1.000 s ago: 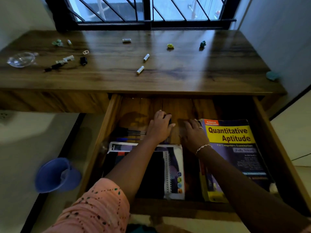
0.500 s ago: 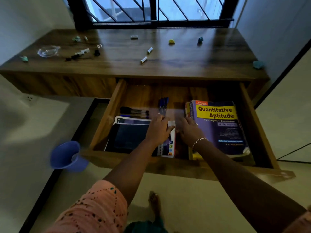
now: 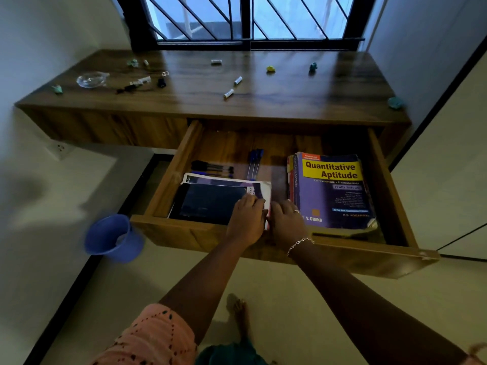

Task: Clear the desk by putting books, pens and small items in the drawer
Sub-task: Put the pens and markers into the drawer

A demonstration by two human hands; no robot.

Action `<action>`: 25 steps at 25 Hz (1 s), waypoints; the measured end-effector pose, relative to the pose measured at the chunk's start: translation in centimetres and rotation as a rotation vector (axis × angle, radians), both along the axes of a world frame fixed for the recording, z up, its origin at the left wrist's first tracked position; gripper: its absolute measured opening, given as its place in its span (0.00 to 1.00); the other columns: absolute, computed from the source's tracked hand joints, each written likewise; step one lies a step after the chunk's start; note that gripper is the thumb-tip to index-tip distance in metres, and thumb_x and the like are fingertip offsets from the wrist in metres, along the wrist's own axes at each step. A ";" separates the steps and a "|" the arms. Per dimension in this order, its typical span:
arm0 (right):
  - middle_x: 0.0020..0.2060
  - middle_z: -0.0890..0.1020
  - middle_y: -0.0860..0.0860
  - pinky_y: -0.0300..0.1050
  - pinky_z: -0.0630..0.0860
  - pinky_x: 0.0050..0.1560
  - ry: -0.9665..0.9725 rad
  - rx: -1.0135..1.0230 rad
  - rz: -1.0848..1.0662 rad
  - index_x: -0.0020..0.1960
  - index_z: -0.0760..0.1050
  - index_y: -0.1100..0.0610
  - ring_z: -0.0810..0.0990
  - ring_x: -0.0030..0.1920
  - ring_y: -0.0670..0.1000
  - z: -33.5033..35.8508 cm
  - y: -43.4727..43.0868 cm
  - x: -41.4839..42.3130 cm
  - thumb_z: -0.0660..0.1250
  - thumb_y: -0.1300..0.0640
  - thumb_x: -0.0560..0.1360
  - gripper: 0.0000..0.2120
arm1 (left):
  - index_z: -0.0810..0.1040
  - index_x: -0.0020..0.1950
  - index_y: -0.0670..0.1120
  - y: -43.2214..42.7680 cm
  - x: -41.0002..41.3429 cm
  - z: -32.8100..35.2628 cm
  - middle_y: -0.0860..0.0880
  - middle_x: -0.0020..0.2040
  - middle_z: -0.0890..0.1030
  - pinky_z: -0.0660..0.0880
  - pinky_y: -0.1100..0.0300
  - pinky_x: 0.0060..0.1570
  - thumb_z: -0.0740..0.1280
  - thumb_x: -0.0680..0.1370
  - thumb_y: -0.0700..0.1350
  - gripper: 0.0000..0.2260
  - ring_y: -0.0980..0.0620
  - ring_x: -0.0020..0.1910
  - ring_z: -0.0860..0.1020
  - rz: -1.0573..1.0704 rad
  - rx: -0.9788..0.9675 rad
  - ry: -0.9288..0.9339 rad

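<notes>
- Currently the worktop (image 3: 290, 106) carries the small items not yet collected; they lie well apart, so clearing them in one sweep could scatter some to the floor.
- Drawer (image 3: 172, 171): pulled far out and loaded, with the heaviest load on the right; leaning on the front panel could strain the runners.
- Quantitative Aptitude book (image 3: 334, 191): lies flat in the right half, worn at its near corner; a hard shove of the drawer could slide it and crumple that corner.
- Notebook stack (image 3: 210, 201): lies in the left half; if pushed back onto the pens it could ride up and catch the worktop's underside on closing.
- Left hand (image 3: 246, 219): fingers laid flat on the stack's right corner, pressing, nothing grasped; right hand (image 3: 286, 222): fingers reach down into the gap between stack and book, and whether they grip anything cannot be told; both are inside the drawer, so closing it now risks pinched fingers.
- Blue pens (image 3: 255, 163) and dark pens (image 3: 210, 167): loose on the drawer floor behind the stack; they may roll rearward and jam.
- White cylinders (image 3: 237, 80): mid-worktop; liable to roll when reached for.
- Teal lump (image 3: 395, 102): at the right-hand edge; a slight knock could drop it.
</notes>
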State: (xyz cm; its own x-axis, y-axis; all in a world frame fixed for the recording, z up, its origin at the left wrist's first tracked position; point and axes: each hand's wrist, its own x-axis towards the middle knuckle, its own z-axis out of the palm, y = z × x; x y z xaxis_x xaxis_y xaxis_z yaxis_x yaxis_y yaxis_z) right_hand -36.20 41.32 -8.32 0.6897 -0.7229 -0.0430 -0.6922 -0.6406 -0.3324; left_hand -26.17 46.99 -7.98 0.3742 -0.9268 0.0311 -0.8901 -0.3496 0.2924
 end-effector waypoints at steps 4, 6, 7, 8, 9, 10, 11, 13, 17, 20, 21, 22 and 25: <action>0.74 0.57 0.58 0.54 0.49 0.73 -0.056 -0.122 0.031 0.73 0.56 0.57 0.50 0.75 0.58 -0.6 0.3 -0.4 0.55 0.49 0.79 0.26 | 0.61 0.73 0.45 0.0 -0.1 -0.4 0.44 0.72 0.65 0.53 0.52 0.74 0.58 0.80 0.47 0.21 0.47 0.73 0.60 0.011 -0.011 -0.052; 0.74 0.56 0.59 0.54 0.47 0.73 -0.088 -0.147 0.035 0.74 0.56 0.57 0.49 0.75 0.58 -0.7 0.1 -0.3 0.51 0.49 0.79 0.25 | 0.60 0.73 0.44 -0.1 0.0 -0.3 0.44 0.72 0.65 0.52 0.53 0.74 0.58 0.81 0.47 0.22 0.47 0.73 0.60 -0.001 -0.014 -0.069; 0.74 0.57 0.59 0.54 0.47 0.73 -0.097 -0.156 0.039 0.74 0.56 0.58 0.49 0.75 0.59 -0.7 0.0 -0.2 0.50 0.49 0.79 0.25 | 0.60 0.73 0.44 -0.2 0.1 -0.2 0.44 0.72 0.64 0.52 0.53 0.74 0.58 0.81 0.47 0.22 0.47 0.73 0.60 -0.008 -0.018 -0.072; 0.74 0.57 0.59 0.54 0.46 0.73 -0.101 -0.158 0.042 0.73 0.56 0.58 0.50 0.75 0.59 -0.7 -0.2 -0.1 0.51 0.49 0.79 0.25 | 0.59 0.73 0.44 -0.3 0.2 -0.1 0.44 0.72 0.64 0.51 0.54 0.74 0.57 0.81 0.47 0.22 0.47 0.73 0.60 -0.014 -0.023 -0.069; 0.74 0.57 0.60 0.54 0.46 0.73 -0.099 -0.163 0.047 0.73 0.57 0.58 0.50 0.75 0.59 -0.9 -0.6 0.0 0.53 0.49 0.79 0.25 | 0.59 0.74 0.44 -0.6 0.3 0.0 0.44 0.72 0.64 0.51 0.54 0.74 0.58 0.81 0.47 0.22 0.47 0.73 0.60 -0.019 -0.034 -0.062; 0.74 0.58 0.60 0.54 0.46 0.72 -0.092 -0.165 0.049 0.73 0.57 0.58 0.50 0.75 0.60 -0.9 -1.0 0.2 0.54 0.50 0.79 0.25 | 0.59 0.74 0.44 -1.0 0.5 0.1 0.44 0.72 0.64 0.51 0.54 0.74 0.58 0.81 0.47 0.22 0.47 0.73 0.60 -0.021 -0.049 -0.056; 0.73 0.59 0.60 0.55 0.48 0.72 -0.090 -0.166 0.051 0.73 0.58 0.59 0.52 0.75 0.60 -1.0 -1.5 0.4 0.54 0.50 0.79 0.25 | 0.60 0.74 0.43 -1.4 0.8 0.2 0.43 0.72 0.64 0.50 0.54 0.74 0.58 0.81 0.47 0.22 0.47 0.73 0.60 -0.025 -0.063 -0.052; 0.70 0.66 0.62 0.59 0.56 0.70 -0.113 -0.195 0.068 0.70 0.63 0.60 0.60 0.72 0.62 -1.0 -2.5 0.8 0.54 0.49 0.77 0.25 | 0.60 0.74 0.42 -2.3 1.4 0.2 0.42 0.73 0.64 0.48 0.54 0.74 0.58 0.80 0.47 0.23 0.46 0.74 0.58 -0.036 -0.075 -0.051; 0.61 0.76 0.60 0.55 0.65 0.62 -0.160 -0.246 0.224 0.65 0.68 0.60 0.74 0.63 0.61 -0.6 -4.7 1.1 0.54 0.47 0.71 0.27 | 0.62 0.73 0.41 -4.5 2.6 -0.8 0.41 0.73 0.64 0.49 0.52 0.74 0.62 0.79 0.46 0.24 0.44 0.75 0.55 -0.060 -0.086 -0.058; 0.62 0.75 0.60 0.52 0.64 0.61 -0.216 -0.270 0.298 0.67 0.63 0.59 0.71 0.65 0.60 -0.1 -7.1 1.8 0.57 0.45 0.67 0.32 | 0.70 0.67 0.38 -6.6 4.0 -0.8 0.38 0.66 0.73 0.61 0.46 0.69 0.70 0.73 0.44 0.24 0.39 0.71 0.65 -0.080 -0.109 -0.068; 0.63 0.75 0.60 0.51 0.64 0.61 -0.211 -0.271 0.312 0.67 0.62 0.60 0.68 0.66 0.58 -0.1 -7.9 2.2 0.58 0.43 0.67 0.33 | 0.73 0.64 0.37 -7.3 4.5 -0.9 0.38 0.63 0.76 0.65 0.43 0.66 0.73 0.71 0.43 0.24 0.38 0.68 0.68 -0.094 -0.122 -0.074; 0.64 0.74 0.60 0.50 0.64 0.61 -0.203 -0.262 0.322 0.68 0.62 0.60 0.65 0.67 0.57 -0.1 -8.7 2.7 0.58 0.42 0.67 0.35 | 0.74 0.63 0.37 -8.0 5.0 -0.9 0.38 0.62 0.77 0.66 0.41 0.65 0.73 0.70 0.43 0.24 0.38 0.67 0.70 -0.112 -0.129 -0.077; 0.68 0.69 0.59 0.50 0.62 0.63 -0.252 -0.226 0.321 0.71 0.57 0.58 0.54 0.70 0.51 -0.3 -11.3 3.9 0.64 0.44 0.68 0.37 | 0.70 0.67 0.39 -9.9 6.5 -0.3 0.40 0.68 0.72 0.55 0.41 0.72 0.59 0.75 0.52 0.25 0.42 0.72 0.64 -0.175 -0.123 0.005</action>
